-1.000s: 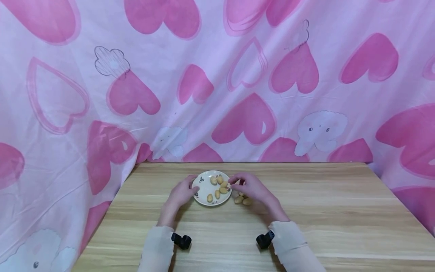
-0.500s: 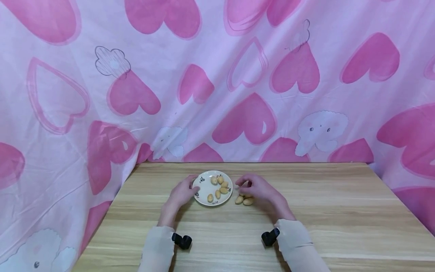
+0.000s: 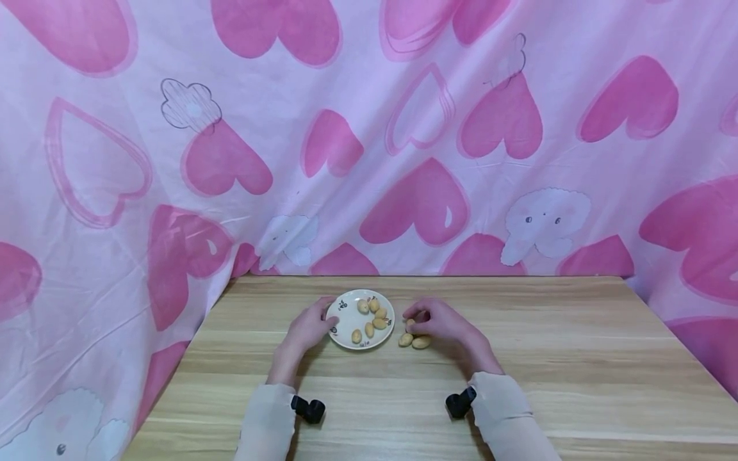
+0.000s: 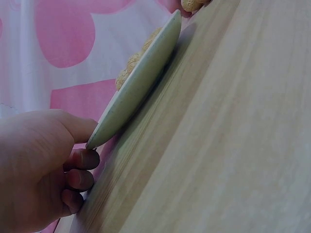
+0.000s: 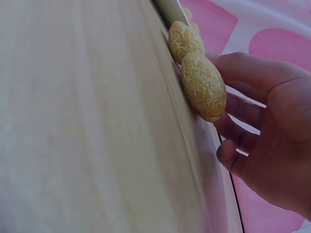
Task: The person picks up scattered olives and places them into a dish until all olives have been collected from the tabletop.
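Note:
A small white plate with little dark prints carries several tan oval pieces with rough, netted skin. My left hand grips its left rim. In the left wrist view, the thumb lies over the rim and fingers curl below it. To the plate's right, a few more oval pieces lie on the table. Over them is my right hand, thumb and forefinger bent around one piece. In the right wrist view, two nearer pieces hide the fingertips, so I cannot tell whether they pinch it.
The wooden table runs back to a pink curtain printed with hearts. Black wrist cameras sit at both cuffs, one by the left sleeve and one by the right sleeve.
My right hand has moved from the plate's right rim, rightward to the loose pieces, and its fingers have lowered among them. The left hand and plate have stayed put.

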Available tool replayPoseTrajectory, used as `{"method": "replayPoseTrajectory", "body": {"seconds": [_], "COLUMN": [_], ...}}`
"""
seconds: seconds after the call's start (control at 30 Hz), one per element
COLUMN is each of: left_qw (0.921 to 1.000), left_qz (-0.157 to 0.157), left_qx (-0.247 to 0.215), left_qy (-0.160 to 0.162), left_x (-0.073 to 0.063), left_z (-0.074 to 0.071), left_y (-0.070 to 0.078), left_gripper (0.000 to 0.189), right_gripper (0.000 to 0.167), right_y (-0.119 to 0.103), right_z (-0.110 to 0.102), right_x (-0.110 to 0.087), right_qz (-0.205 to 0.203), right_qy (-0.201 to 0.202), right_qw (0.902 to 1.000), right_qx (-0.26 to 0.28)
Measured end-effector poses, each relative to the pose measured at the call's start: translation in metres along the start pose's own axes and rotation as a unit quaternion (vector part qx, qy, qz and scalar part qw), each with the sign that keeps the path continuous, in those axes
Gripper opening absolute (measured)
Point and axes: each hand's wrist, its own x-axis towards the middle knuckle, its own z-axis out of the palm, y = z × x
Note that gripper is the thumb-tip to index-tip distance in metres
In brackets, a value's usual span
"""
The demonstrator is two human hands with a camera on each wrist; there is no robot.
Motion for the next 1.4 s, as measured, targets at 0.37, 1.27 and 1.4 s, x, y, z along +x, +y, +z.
{"method": "replayPoseTrajectory", "body": {"seconds": [0.37,1.27,1.4], "left_qw": [1.0,0.9999,0.9999], "left_qz": [0.002,-0.005,0.0], "left_qx": [0.003,0.009,0.011], "left_qy": [0.002,0.007,0.01], "left_x": [0.0,-0.008,-0.007], "left_z": [0.0,0.001,0.0], "left_y": [-0.001,0.0,0.002], "left_gripper": [0.056,0.056,0.056], "right_gripper": [0.02,0.027,0.024], "right_y": [0.0,-0.014,-0.017], "right_z": [0.001,0.006,0.008], "right_x": [0.0,0.003,0.006], "right_qz": [0.011,-0.045,-0.074], "right_qy": [0.031,0.041,0.048], "right_qw": [0.9993,0.9979,0.9955], "right_qx": [-0.02,-0.022,-0.036]}}
